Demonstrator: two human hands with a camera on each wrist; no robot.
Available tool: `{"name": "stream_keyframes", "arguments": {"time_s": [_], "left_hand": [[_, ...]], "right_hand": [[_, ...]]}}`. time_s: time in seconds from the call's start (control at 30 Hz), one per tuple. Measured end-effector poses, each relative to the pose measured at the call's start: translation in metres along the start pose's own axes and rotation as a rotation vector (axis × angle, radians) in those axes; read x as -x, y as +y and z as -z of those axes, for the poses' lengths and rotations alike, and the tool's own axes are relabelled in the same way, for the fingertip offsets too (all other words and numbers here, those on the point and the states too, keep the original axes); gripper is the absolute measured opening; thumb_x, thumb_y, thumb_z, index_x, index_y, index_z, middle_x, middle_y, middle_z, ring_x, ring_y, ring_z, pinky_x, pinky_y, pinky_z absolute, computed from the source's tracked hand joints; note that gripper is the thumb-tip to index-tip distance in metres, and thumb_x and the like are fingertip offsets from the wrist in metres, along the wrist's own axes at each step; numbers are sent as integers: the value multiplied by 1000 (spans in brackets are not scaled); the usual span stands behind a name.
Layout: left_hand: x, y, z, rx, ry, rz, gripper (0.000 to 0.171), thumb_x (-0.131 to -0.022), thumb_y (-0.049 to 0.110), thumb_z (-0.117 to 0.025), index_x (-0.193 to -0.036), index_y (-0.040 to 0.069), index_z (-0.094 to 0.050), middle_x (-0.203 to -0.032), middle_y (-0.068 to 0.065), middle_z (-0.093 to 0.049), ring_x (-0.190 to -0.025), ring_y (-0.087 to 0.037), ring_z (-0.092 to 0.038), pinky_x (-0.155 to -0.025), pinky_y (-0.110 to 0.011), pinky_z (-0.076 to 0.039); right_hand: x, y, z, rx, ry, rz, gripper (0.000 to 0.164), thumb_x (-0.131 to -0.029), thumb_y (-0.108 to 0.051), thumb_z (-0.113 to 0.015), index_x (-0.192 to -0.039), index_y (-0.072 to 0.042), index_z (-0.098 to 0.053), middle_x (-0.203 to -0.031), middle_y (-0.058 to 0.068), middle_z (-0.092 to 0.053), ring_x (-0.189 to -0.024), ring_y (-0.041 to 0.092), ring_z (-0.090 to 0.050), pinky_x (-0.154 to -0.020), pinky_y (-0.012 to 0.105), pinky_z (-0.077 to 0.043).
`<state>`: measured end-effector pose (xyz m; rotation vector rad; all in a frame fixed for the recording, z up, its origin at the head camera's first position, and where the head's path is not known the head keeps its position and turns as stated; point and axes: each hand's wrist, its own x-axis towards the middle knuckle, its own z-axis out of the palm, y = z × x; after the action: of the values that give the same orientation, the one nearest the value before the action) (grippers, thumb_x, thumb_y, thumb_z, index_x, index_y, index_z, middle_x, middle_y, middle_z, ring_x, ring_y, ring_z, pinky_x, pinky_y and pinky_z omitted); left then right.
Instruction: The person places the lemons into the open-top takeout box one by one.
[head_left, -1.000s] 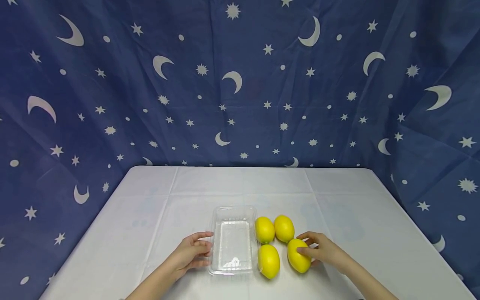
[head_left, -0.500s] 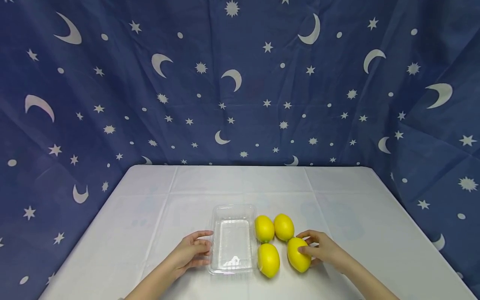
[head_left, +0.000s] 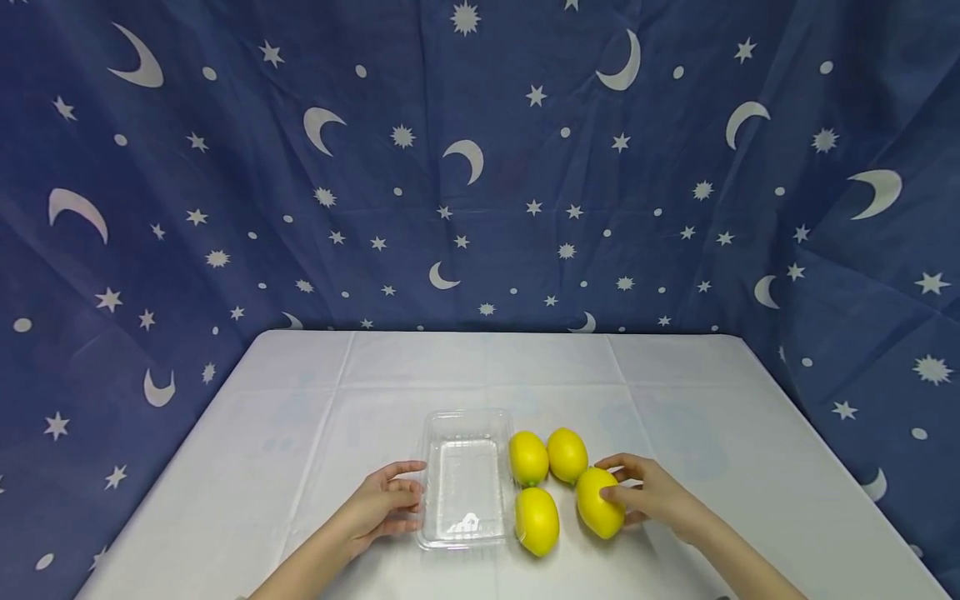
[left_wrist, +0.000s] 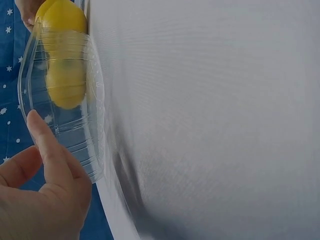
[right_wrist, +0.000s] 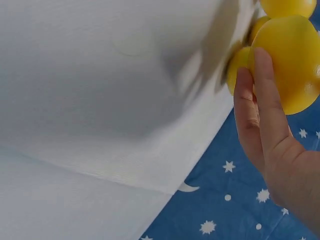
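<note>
Gripping rightmost lemon w/ R hand, R of clear container, nr other 3 lemons; touching container's L side w/ relaxed L hand. Might slip if pinched lightly, or bump others if swung low.

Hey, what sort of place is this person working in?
Probably an indoor tabletop set arranged for filming, though I can't be sure. A blue curtain printed with moons and stars hangs behind a white-covered table, where a clear plastic tray sits beside lemons.
</note>
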<state>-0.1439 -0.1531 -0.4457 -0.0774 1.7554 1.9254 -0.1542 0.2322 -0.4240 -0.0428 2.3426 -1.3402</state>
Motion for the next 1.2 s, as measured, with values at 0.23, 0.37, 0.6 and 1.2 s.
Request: {"name": "stream_keyframes", "arguments": {"time_s": [0.23,0.37,0.6,1.2], "left_hand": [[2,0,1,-2,0,-5,59,-88,0,-55,-140,-4,-28,-91,4,-57,-79,-9,-56,-75,-27,-59],[2,0,1,-9,4,-8,59,-88,0,-55,-140,-5,-28,-91,3,-56,-79,-9,-56,-75,-27,-59],[-1,1,-1,-21,23,-11,58,-87,0,-55,-139,-4,-29,-91,3,-56,-80,-10,-56,-74,-27,-59],[1,2,-2,-37,26,-8,57,-88,-1,-54,-139,-4,-29,-91,2,-56,-79,-10,-55,-72,-26,-59]], "right_hand": [[0,-8,3,-20,30,13,51,-86,-23,-68,-128,0,-51,-113,18,-51,-87,20,-59,-69,38,-61],[-2,-15,3,-54,26,47,51,-87,-21,-67,-129,1,-49,-118,22,-49,-87,21,-59,-71,38,-61],[-8,-30,-2,-95,66,75,50,-85,-17,-67,-128,1,-49,-123,23,-51,-89,20,-60,-71,38,-61],[-27,-61,-26,-147,118,81,45,-84,-13,-66,-125,-2,-53,-117,19,-54,-90,22,-59,-71,39,-61]]}}
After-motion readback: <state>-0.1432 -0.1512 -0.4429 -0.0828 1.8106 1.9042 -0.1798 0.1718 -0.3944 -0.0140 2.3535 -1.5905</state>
